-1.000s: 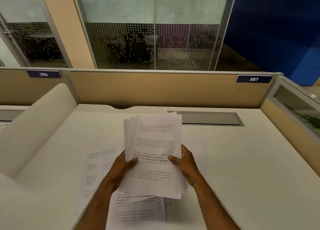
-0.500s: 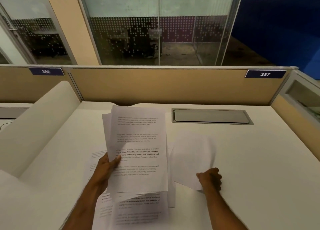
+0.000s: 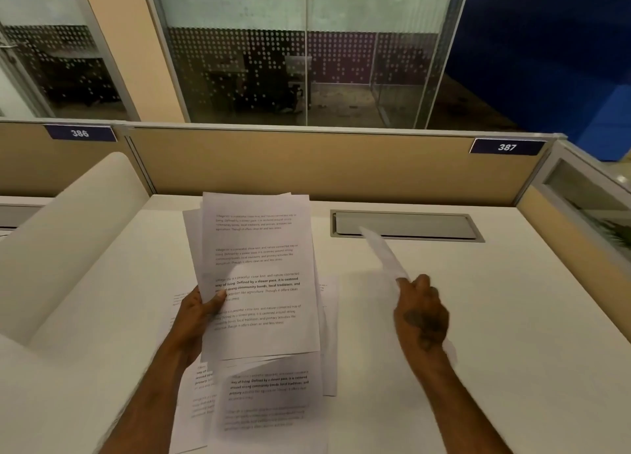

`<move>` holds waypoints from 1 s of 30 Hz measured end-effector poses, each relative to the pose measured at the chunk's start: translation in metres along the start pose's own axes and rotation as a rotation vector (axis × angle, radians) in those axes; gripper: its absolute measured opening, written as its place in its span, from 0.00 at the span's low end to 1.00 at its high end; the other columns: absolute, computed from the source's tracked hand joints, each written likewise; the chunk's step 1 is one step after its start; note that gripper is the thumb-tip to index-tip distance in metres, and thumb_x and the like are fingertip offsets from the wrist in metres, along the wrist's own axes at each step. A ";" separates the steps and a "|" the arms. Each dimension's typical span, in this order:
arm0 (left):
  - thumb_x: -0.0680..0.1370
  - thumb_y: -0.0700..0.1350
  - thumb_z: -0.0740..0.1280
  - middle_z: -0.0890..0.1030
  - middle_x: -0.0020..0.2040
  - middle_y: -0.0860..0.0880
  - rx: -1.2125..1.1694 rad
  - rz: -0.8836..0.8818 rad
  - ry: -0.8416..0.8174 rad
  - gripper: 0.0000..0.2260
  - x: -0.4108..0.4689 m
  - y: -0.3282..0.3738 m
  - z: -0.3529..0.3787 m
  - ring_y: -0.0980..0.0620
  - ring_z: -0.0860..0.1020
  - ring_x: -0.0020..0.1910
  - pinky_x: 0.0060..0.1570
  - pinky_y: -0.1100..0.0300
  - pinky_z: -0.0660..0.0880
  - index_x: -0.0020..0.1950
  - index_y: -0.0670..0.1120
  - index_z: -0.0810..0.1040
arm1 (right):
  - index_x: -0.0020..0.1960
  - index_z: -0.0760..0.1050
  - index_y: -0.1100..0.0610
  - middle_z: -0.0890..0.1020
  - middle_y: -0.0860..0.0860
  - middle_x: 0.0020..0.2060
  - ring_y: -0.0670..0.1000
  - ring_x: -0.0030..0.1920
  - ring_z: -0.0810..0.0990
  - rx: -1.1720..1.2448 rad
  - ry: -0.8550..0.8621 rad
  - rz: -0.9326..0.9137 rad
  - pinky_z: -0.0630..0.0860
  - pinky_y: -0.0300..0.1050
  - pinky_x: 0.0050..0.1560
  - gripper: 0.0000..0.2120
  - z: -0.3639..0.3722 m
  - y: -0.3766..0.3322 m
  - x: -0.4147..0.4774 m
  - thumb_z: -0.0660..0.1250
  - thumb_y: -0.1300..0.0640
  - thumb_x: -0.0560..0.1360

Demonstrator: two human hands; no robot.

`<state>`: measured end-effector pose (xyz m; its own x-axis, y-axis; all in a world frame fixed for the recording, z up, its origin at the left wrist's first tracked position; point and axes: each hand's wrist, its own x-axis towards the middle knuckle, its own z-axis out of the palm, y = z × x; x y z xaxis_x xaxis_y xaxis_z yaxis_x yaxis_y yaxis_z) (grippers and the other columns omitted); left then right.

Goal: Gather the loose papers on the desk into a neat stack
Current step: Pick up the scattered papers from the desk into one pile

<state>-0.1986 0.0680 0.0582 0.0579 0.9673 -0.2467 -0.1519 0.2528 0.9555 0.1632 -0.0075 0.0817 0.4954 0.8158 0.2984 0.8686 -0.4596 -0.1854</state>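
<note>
My left hand (image 3: pixel 199 320) grips a bundle of printed sheets (image 3: pixel 259 272) by its left edge and holds it upright above the white desk (image 3: pixel 512 351). To the right, my right hand (image 3: pixel 421 313) pinches a single sheet (image 3: pixel 384 255) that is lifted off the desk and seen nearly edge-on, blurred. More loose printed papers (image 3: pixel 269 399) lie flat on the desk under the bundle, overlapping each other; the bundle and my left arm hide part of them.
A grey cable hatch (image 3: pixel 406 225) is set into the desk at the back right. Tan partition panels (image 3: pixel 307 166) close the desk at the back and right. A white curved divider (image 3: pixel 68 235) rises along the left side.
My right hand let go of the bundle, moved right, took one sheet off the desk and has lifted it. My left hand keeps the bundle, now shifted slightly left.
</note>
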 end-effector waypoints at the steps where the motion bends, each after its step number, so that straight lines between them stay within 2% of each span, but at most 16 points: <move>1: 0.80 0.41 0.66 0.88 0.52 0.43 0.002 0.002 0.004 0.11 -0.001 0.000 0.001 0.41 0.87 0.46 0.40 0.47 0.85 0.61 0.47 0.79 | 0.56 0.83 0.57 0.83 0.60 0.52 0.61 0.46 0.83 -0.043 -0.044 -0.068 0.79 0.48 0.37 0.15 0.000 -0.007 -0.014 0.57 0.62 0.82; 2: 0.80 0.41 0.66 0.88 0.52 0.43 0.002 0.005 0.006 0.10 -0.002 0.000 0.001 0.41 0.87 0.46 0.40 0.47 0.85 0.61 0.48 0.79 | 0.48 0.86 0.57 0.86 0.61 0.48 0.60 0.40 0.86 -0.076 -0.095 -0.108 0.79 0.45 0.32 0.16 0.006 -0.012 -0.030 0.59 0.61 0.81; 3: 0.80 0.41 0.66 0.88 0.52 0.44 -0.001 0.005 0.006 0.10 -0.003 -0.001 0.002 0.41 0.87 0.46 0.40 0.48 0.85 0.61 0.48 0.79 | 0.39 0.87 0.57 0.87 0.61 0.42 0.58 0.33 0.86 -0.084 -0.178 -0.125 0.78 0.42 0.26 0.10 0.011 -0.017 -0.047 0.69 0.61 0.75; 4: 0.80 0.41 0.66 0.88 0.52 0.44 -0.006 0.004 0.008 0.10 -0.005 -0.002 0.001 0.41 0.87 0.46 0.41 0.48 0.85 0.61 0.48 0.79 | 0.31 0.85 0.57 0.87 0.61 0.37 0.57 0.27 0.84 -0.002 -0.280 -0.128 0.75 0.39 0.21 0.06 0.022 -0.022 -0.061 0.81 0.63 0.61; 6: 0.80 0.41 0.66 0.88 0.52 0.44 -0.004 -0.002 0.014 0.11 -0.007 -0.004 0.000 0.41 0.87 0.47 0.42 0.47 0.85 0.61 0.48 0.79 | 0.24 0.80 0.58 0.86 0.60 0.33 0.54 0.22 0.80 0.050 -0.381 -0.168 0.72 0.37 0.18 0.20 0.054 -0.027 -0.085 0.85 0.66 0.37; 8: 0.80 0.41 0.66 0.88 0.51 0.44 -0.004 -0.010 0.017 0.10 -0.009 -0.006 -0.003 0.42 0.87 0.46 0.41 0.47 0.85 0.60 0.49 0.80 | 0.24 0.80 0.60 0.85 0.60 0.31 0.54 0.21 0.79 0.107 -0.471 -0.138 0.73 0.38 0.16 0.23 0.074 -0.023 -0.104 0.85 0.67 0.32; 10: 0.80 0.41 0.66 0.88 0.51 0.45 0.003 -0.019 0.020 0.10 -0.012 -0.009 -0.005 0.42 0.87 0.45 0.40 0.48 0.85 0.60 0.49 0.80 | 0.33 0.84 0.64 0.86 0.64 0.37 0.56 0.27 0.83 -0.001 -0.578 -0.135 0.79 0.43 0.22 0.23 0.081 -0.022 -0.114 0.87 0.64 0.40; 11: 0.80 0.41 0.66 0.88 0.51 0.44 0.009 -0.021 0.019 0.10 -0.013 -0.010 -0.006 0.42 0.87 0.45 0.40 0.47 0.85 0.60 0.49 0.80 | 0.47 0.84 0.66 0.84 0.68 0.49 0.59 0.39 0.86 -0.056 -0.660 -0.160 0.83 0.46 0.35 0.24 0.077 -0.023 -0.113 0.85 0.60 0.54; 12: 0.80 0.41 0.66 0.88 0.51 0.44 0.016 -0.022 0.018 0.10 -0.014 -0.010 -0.007 0.42 0.87 0.45 0.40 0.47 0.85 0.60 0.50 0.80 | 0.61 0.79 0.66 0.78 0.68 0.63 0.60 0.54 0.83 -0.026 -0.692 -0.123 0.82 0.49 0.51 0.24 0.080 -0.024 -0.110 0.76 0.55 0.70; 13: 0.80 0.41 0.66 0.88 0.52 0.44 0.021 -0.022 0.019 0.10 -0.015 -0.011 -0.008 0.42 0.87 0.45 0.40 0.48 0.85 0.60 0.50 0.80 | 0.69 0.72 0.62 0.71 0.63 0.71 0.59 0.63 0.78 -0.011 -0.699 -0.048 0.76 0.49 0.60 0.24 0.084 -0.023 -0.105 0.64 0.48 0.78; 14: 0.80 0.41 0.66 0.88 0.52 0.44 0.026 -0.023 0.020 0.10 -0.015 -0.011 -0.009 0.42 0.87 0.45 0.39 0.48 0.85 0.60 0.50 0.80 | 0.70 0.71 0.58 0.70 0.59 0.72 0.57 0.65 0.76 0.051 -0.704 0.025 0.75 0.50 0.61 0.27 0.084 -0.021 -0.100 0.57 0.41 0.80; 16: 0.80 0.41 0.66 0.87 0.53 0.43 0.035 -0.028 0.016 0.10 -0.015 -0.011 -0.010 0.40 0.87 0.47 0.40 0.46 0.85 0.60 0.49 0.80 | 0.67 0.74 0.55 0.73 0.56 0.68 0.57 0.62 0.77 0.148 -0.610 0.174 0.77 0.51 0.56 0.33 0.081 -0.009 -0.082 0.52 0.32 0.78; 19: 0.80 0.41 0.66 0.86 0.56 0.40 0.045 -0.031 0.020 0.13 -0.017 -0.010 -0.012 0.36 0.85 0.50 0.47 0.41 0.84 0.65 0.46 0.78 | 0.70 0.69 0.56 0.71 0.58 0.66 0.58 0.63 0.72 0.055 -0.448 0.324 0.76 0.56 0.59 0.29 0.080 0.027 -0.053 0.55 0.37 0.79; 23: 0.81 0.41 0.65 0.86 0.57 0.39 0.050 -0.033 0.034 0.12 -0.026 -0.008 -0.012 0.35 0.84 0.52 0.50 0.37 0.82 0.64 0.47 0.77 | 0.77 0.53 0.59 0.63 0.62 0.70 0.62 0.68 0.66 0.076 -0.591 0.578 0.70 0.62 0.65 0.43 0.085 0.064 -0.040 0.68 0.39 0.74; 27: 0.81 0.41 0.65 0.86 0.56 0.40 0.064 -0.029 0.069 0.12 -0.039 -0.008 -0.012 0.34 0.84 0.52 0.52 0.35 0.81 0.63 0.49 0.78 | 0.69 0.64 0.62 0.72 0.63 0.65 0.64 0.64 0.72 0.322 -0.614 0.815 0.72 0.61 0.65 0.35 0.085 0.077 -0.026 0.76 0.55 0.69; 30: 0.81 0.40 0.65 0.86 0.56 0.40 0.052 -0.025 0.101 0.11 -0.051 -0.009 -0.016 0.36 0.84 0.51 0.49 0.40 0.83 0.61 0.49 0.79 | 0.62 0.76 0.67 0.81 0.64 0.58 0.64 0.57 0.79 0.586 -0.610 0.813 0.78 0.58 0.60 0.22 0.082 0.088 -0.020 0.75 0.65 0.69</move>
<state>-0.2162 0.0164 0.0593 -0.0391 0.9584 -0.2827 -0.1005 0.2777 0.9554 0.2290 -0.0353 -0.0170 0.6747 0.4628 -0.5750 0.0815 -0.8210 -0.5652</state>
